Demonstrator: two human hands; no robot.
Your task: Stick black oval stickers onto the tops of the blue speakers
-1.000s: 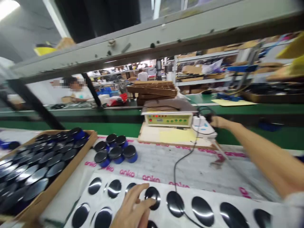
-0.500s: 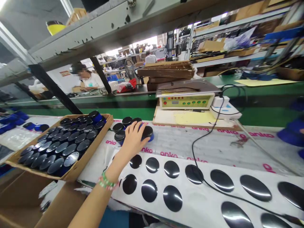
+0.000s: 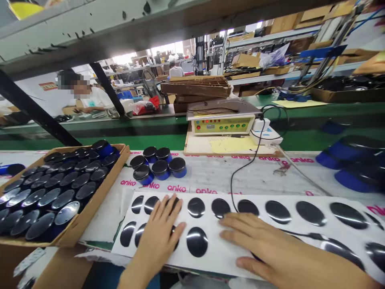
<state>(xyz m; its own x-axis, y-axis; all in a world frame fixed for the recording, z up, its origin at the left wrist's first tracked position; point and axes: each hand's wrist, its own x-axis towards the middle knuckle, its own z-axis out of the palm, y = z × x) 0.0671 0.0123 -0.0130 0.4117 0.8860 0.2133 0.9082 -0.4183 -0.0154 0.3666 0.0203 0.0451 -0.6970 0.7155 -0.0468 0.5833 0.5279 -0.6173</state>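
My left hand (image 3: 161, 233) lies with fingers spread on a white sheet (image 3: 219, 247) that carries two rows of glossy black discs (image 3: 197, 241). Nothing is held in it. My right hand (image 3: 258, 245) rests flat over the same sheet further right, fingers extended, holding nothing visible; it covers part of the lower row. A black cable (image 3: 240, 170) runs down onto the sheet and passes beneath or behind my right hand. Beyond my left hand stand several blue, black-topped round pieces (image 3: 161, 169) in a loose cluster.
At left, a cardboard tray (image 3: 105, 192) holds many black-topped pieces. A yellow control box (image 3: 222, 125) sits at the back beside a white power strip (image 3: 266, 134). More blue pieces (image 3: 357, 176) are at right. A person (image 3: 90, 96) sits across the bench under a shelf.
My left hand has moved from the blue pieces down onto the sheet. My right hand has come into view over the sheet. The camera view has shifted.
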